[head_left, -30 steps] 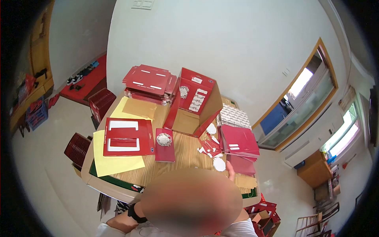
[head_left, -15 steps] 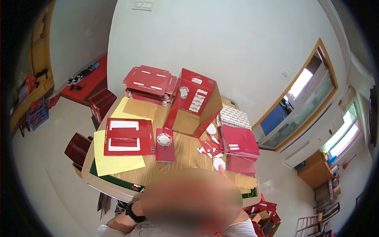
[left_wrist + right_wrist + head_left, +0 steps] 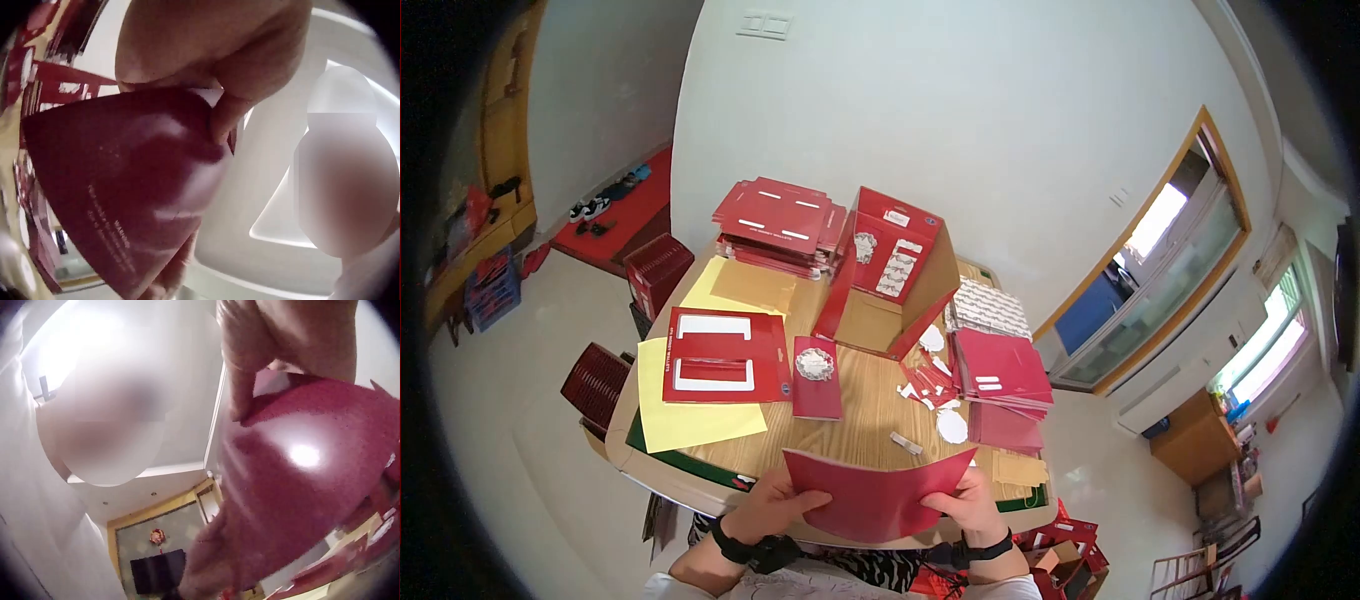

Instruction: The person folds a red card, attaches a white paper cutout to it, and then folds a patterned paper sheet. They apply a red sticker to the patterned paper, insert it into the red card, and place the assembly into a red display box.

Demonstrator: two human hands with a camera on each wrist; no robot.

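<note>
Both hands hold up a glossy dark red card sheet by its two sides, over the near edge of the table. It bows between them. My left hand pinches the left side, thumb on the face toward me. On the right side my right hand pinches it the same way. In the left wrist view small pale print, with the word WARNING, shows on the sheet. The right wrist view shows a bright glare on the curved sheet. Just beyond it lies a small whitish strip.
A red open box stands mid-table. Left are a red cut-out panel on yellow paper, a narrow red card with an ornate label, and stacked red panels. Right are red folders, scraps and a white scalloped piece.
Earlier, a blurred patch hid most of the hands, with a fingertip by the white scalloped piece. Now both hands show, holding the red sheet upright. The view has tilted up slightly.
</note>
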